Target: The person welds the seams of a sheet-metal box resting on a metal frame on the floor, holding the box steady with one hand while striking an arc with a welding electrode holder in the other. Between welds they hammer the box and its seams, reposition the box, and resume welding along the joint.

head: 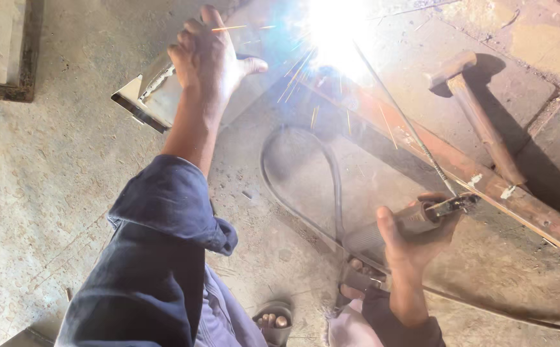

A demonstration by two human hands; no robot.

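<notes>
My left hand rests on the top edge of a steel angle piece and grips it. My right hand is closed around a welding electrode holder. A thin welding rod runs from the holder up to a bright white arc where sparks fly. The arc sits at the joint between the angle piece and a long rusty steel bar lying on the floor.
A hammer with a wooden handle lies on the concrete floor right of the bar. A grey cable loops from the holder across the floor. My sandalled feet show at the bottom. A metal frame stands top left.
</notes>
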